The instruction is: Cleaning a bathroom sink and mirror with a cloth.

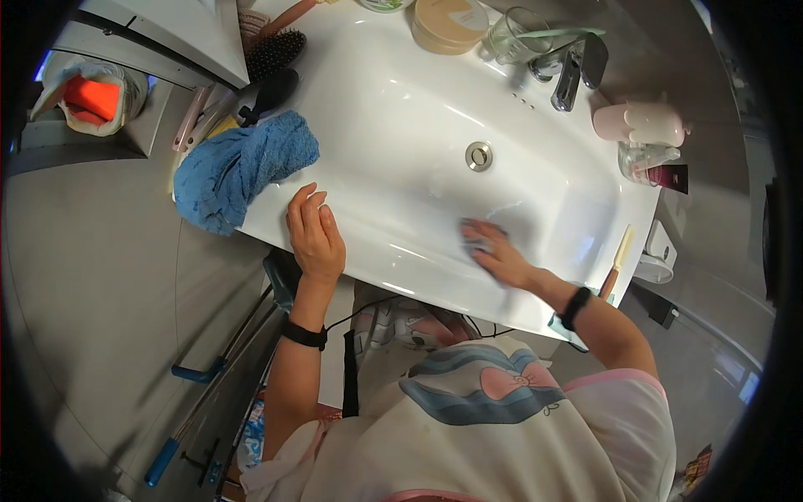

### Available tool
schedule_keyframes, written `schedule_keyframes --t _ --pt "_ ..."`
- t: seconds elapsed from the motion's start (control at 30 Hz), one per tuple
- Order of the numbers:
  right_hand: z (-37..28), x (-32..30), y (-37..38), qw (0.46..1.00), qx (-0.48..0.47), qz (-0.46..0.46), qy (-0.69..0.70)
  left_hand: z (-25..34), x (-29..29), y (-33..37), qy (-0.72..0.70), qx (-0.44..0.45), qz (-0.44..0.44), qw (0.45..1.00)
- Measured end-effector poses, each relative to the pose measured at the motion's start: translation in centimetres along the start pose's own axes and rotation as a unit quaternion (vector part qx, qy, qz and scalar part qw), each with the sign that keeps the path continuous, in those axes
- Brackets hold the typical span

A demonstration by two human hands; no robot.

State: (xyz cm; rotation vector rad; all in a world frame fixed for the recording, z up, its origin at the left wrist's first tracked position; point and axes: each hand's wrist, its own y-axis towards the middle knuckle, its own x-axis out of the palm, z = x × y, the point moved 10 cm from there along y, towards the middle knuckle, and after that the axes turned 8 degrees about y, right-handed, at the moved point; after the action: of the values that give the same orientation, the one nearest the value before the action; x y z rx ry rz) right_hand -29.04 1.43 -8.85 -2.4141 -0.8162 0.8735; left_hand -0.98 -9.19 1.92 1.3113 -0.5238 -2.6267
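Note:
In the white washbasin (376,109), my right hand (500,255) presses a small grey scrubbing pad or cloth (473,243) against the basin's near inner wall. Motion blurs the pad, and the fingers partly cover it. Soapy streaks show on the white surface beside it. My left hand (316,238) rests on the basin's front rim toward the left, its fingers stretched out and holding nothing. A blue towel (242,171) lies bunched over the left corner of the basin, just beyond that hand. The round metal drain (478,156) is farther back than my right hand.
A chrome faucet (569,71) stands at the back right, near a glass cup (519,38) and a round tan container (450,23). Bottles and a dark tube (669,177) line the right rim. A cream-handled brush (621,255) lies at the right corner; hairbrushes (276,57) sit back left.

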Motion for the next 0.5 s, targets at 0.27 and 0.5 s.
schedule_keyframes --t 0.27,0.5 --pt "-5.5 1.8 3.2 0.995 -0.008 0.096 0.042 0.1 0.5 -0.1 -0.021 -0.009 0.004 1.000" --pt "-13.9 3.1 -2.8 0.965 -0.191 0.093 -0.155 0.4 0.4 0.1 -0.015 0.003 -0.004 1.000"
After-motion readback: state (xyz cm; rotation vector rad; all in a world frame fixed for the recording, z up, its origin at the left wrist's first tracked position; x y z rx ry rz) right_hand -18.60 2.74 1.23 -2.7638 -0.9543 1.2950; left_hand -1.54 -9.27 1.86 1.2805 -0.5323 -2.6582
